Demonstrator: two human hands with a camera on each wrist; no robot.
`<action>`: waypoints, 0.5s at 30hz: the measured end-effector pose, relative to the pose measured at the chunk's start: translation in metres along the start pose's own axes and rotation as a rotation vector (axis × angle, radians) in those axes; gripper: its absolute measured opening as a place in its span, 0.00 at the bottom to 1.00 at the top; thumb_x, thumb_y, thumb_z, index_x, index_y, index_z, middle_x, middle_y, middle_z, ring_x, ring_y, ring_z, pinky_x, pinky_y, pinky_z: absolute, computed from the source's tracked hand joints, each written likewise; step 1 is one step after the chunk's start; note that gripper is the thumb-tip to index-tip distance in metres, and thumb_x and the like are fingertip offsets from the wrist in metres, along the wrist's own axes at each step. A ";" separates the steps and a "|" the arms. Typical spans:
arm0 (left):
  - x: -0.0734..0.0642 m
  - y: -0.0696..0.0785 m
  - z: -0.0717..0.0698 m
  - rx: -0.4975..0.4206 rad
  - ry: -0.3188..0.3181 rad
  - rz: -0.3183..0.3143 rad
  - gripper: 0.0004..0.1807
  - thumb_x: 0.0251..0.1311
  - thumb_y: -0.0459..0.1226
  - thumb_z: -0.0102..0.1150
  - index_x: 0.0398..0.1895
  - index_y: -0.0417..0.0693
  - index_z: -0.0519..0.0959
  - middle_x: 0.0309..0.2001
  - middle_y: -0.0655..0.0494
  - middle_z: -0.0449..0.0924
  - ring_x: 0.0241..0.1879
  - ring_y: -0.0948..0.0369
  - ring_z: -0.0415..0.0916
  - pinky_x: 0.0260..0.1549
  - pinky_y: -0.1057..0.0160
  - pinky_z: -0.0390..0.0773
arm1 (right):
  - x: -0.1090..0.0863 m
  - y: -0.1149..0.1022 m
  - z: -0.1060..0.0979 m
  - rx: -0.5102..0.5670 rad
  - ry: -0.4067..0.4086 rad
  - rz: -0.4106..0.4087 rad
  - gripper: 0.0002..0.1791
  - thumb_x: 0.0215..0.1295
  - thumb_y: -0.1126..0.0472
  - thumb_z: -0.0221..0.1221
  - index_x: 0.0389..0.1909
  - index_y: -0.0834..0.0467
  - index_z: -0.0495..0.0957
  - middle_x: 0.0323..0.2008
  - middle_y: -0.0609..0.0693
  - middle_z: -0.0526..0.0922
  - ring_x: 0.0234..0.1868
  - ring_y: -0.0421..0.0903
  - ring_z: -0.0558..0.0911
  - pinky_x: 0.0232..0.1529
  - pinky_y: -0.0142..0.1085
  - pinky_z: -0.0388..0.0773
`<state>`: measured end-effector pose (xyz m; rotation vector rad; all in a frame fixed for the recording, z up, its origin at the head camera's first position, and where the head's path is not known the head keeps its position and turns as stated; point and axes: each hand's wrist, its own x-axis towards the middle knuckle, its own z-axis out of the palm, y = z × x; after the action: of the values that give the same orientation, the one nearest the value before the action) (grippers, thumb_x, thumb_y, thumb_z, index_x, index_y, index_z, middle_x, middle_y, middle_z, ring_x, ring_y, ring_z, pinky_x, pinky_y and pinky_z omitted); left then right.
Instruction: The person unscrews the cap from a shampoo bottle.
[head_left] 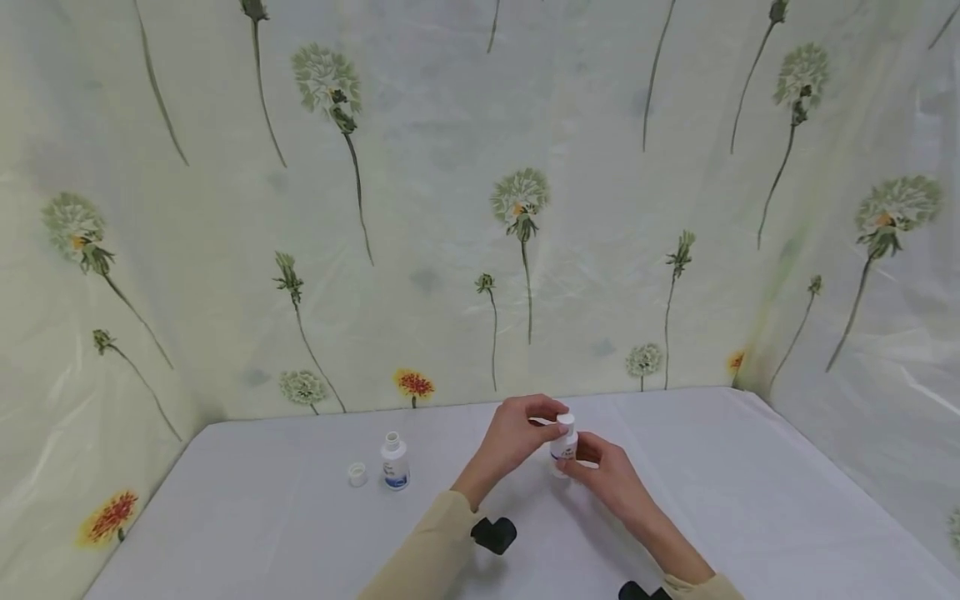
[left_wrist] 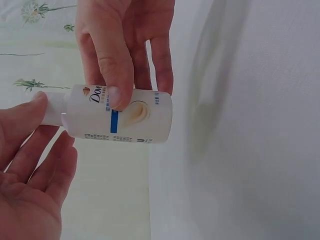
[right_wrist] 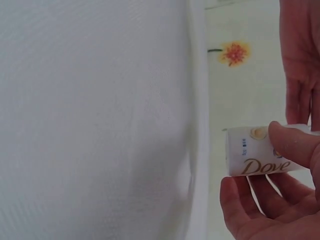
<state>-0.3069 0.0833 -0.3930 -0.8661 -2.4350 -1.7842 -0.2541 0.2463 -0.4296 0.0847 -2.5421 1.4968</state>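
My left hand (head_left: 517, 432) pinches the white cap (left_wrist: 54, 109) of a small white Dove bottle (left_wrist: 145, 122) between thumb and fingers. Round the bottle's body my right hand (head_left: 609, 477) has its thumb on the front label and its fingers behind. The bottle is upright in the head view, above the right half of the table. In the right wrist view the left hand (right_wrist: 300, 65) reaches in from the top, and the cap is mostly out of frame.
To the left, a second small white bottle (head_left: 395, 463) with a blue label stands uncapped on the white-covered table (head_left: 300, 533). Beside it lies a loose white cap (head_left: 357, 475). A flower-printed curtain (head_left: 450, 208) encloses the table's back and sides.
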 end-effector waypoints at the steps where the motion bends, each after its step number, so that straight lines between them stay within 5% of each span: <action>1: -0.001 0.000 -0.001 -0.003 -0.001 0.003 0.12 0.59 0.36 0.69 0.46 0.49 0.85 0.39 0.66 0.84 0.41 0.69 0.79 0.43 0.68 0.78 | -0.001 -0.001 0.000 0.003 -0.003 -0.004 0.25 0.61 0.63 0.67 0.58 0.66 0.75 0.51 0.60 0.82 0.55 0.57 0.79 0.51 0.47 0.78; 15: -0.019 0.007 -0.019 -0.030 0.012 0.016 0.12 0.59 0.38 0.69 0.46 0.51 0.85 0.41 0.67 0.84 0.43 0.67 0.79 0.44 0.67 0.78 | -0.012 -0.021 0.010 0.042 -0.003 -0.007 0.24 0.61 0.62 0.68 0.57 0.65 0.76 0.50 0.58 0.83 0.53 0.55 0.80 0.52 0.48 0.78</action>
<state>-0.2941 0.0602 -0.3861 -0.8719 -2.3936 -1.8193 -0.2404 0.2266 -0.4187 0.1019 -2.5109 1.5484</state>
